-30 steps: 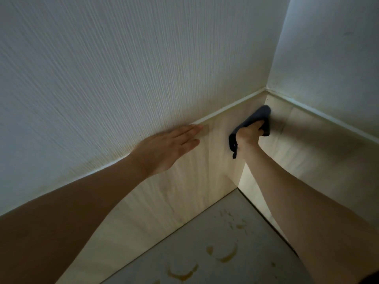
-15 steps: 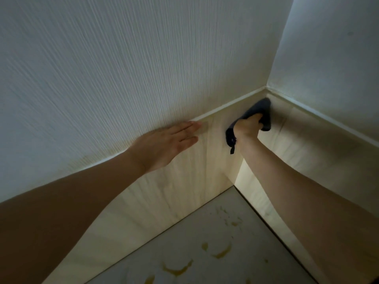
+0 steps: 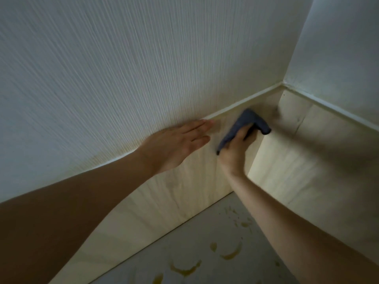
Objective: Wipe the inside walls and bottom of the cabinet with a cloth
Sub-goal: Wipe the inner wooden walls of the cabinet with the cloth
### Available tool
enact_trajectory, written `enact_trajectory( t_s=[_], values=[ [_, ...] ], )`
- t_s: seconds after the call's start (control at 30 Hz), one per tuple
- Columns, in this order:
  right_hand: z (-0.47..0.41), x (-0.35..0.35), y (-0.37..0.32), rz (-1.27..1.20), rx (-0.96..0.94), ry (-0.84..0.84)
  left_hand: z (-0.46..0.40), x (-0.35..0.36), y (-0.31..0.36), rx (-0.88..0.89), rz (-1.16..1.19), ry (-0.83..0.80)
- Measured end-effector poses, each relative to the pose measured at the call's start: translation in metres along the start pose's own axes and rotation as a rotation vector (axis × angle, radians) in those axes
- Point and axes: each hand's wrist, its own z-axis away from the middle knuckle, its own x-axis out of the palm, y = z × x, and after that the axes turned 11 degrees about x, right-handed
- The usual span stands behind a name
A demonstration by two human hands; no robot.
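I look into a cabinet with pale wood walls. My right hand (image 3: 233, 154) grips a dark blue cloth (image 3: 246, 121) and presses it against the left inner wall (image 3: 174, 197) close to the back corner, just under the top rim. My left hand (image 3: 174, 146) lies flat with straight fingers on the same wall at its upper edge, a little left of the cloth. The back wall (image 3: 307, 165) meets the left wall right behind the cloth. The grey cabinet bottom (image 3: 194, 242) shows yellow-brown stains (image 3: 231, 253).
White textured room walls (image 3: 123, 68) rise above the cabinet rim on the left and at the right rear. More curved stains (image 3: 184, 269) mark the bottom near the lower edge of the view. Both forearms reach in from below.
My right hand with the cloth has slid left and slightly down along the wall, away from the back corner and closer to my left hand. The left hand has stayed put.
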Motion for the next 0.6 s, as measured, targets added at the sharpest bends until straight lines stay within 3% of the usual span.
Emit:
enact_trajectory(
  t_s=[0.1, 0.17, 0.23, 0.27, 0.33, 0.43, 0.5, 0.6],
  values=[
    [0.028, 0.010, 0.011, 0.060, -0.202, -0.091, -0.001, -0.002, 0.001, -0.010, -0.005, 0.008],
    [0.014, 0.007, 0.011, 0.077, -0.211, 0.007, 0.000, -0.002, 0.002, -0.013, 0.006, -0.001],
    [-0.016, -0.001, 0.009, 0.072, -0.079, 0.090, 0.000, -0.001, 0.001, -0.016, -0.008, -0.008],
    [-0.030, -0.005, 0.004, -0.042, 0.058, 0.092, 0.000, -0.001, 0.000, -0.012, -0.009, -0.003],
    [-0.040, -0.007, 0.001, -0.072, 0.133, 0.129, 0.000, 0.001, -0.001, 0.006, -0.012, 0.026],
    [0.000, 0.005, 0.012, -0.091, 0.023, 0.028, 0.000, 0.005, -0.003, 0.003, -0.025, 0.040],
    [0.038, 0.017, 0.027, 0.028, -0.114, -0.102, 0.001, 0.003, -0.001, 0.010, -0.007, 0.085],
    [0.049, 0.022, 0.035, 0.157, -0.255, -0.086, 0.005, 0.004, 0.000, 0.001, 0.028, 0.167]
  ],
)
